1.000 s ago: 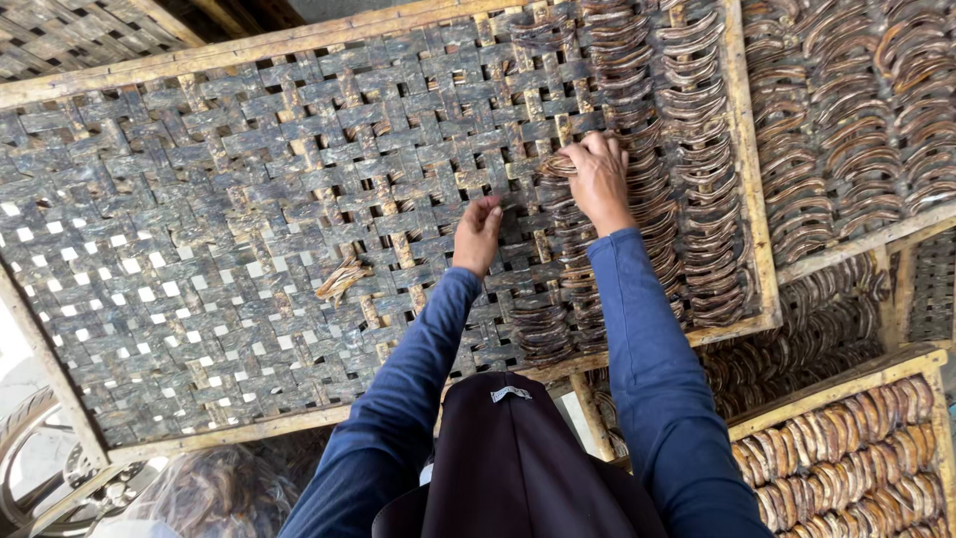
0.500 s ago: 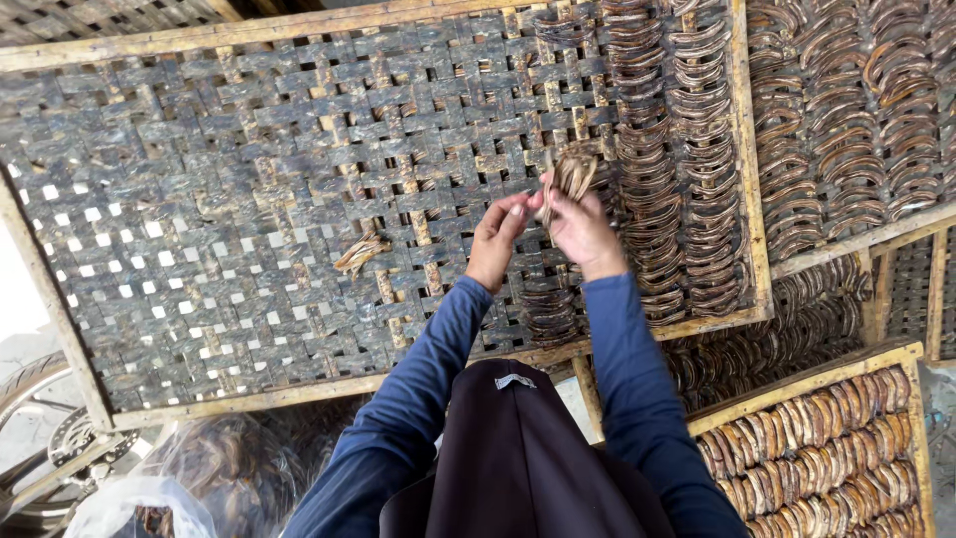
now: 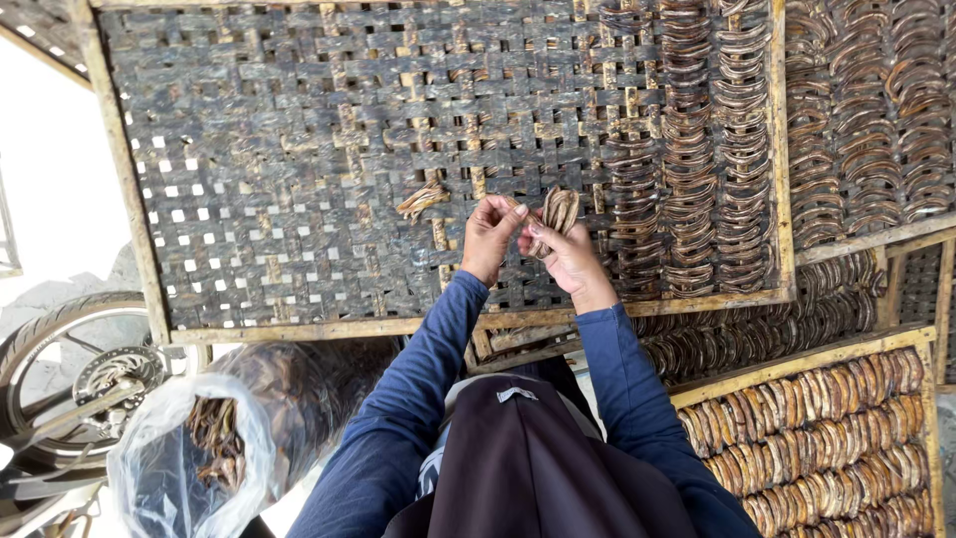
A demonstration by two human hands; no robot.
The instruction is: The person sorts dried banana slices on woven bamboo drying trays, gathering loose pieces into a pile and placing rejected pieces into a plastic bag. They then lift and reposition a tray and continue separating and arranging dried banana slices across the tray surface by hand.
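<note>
Pinching a small bundle of brown curved strips between left hand and right hand, above woven tray, rows at three o'clock. Loose pinch risks dropped strips.

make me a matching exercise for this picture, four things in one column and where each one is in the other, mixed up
Things:
1. small bundle of curved brown strips
2. clear plastic bag holding brown strips
3. lone loose clump of brown strips
4. black spoked wheel

Places:
A. lying on the grey woven tray, left of both hands
B. far left, beside the tray's wooden frame
C. pinched by the right hand, with the left hand touching it
D. lower left, below the tray

Pairs: 1-C, 2-D, 3-A, 4-B
</note>
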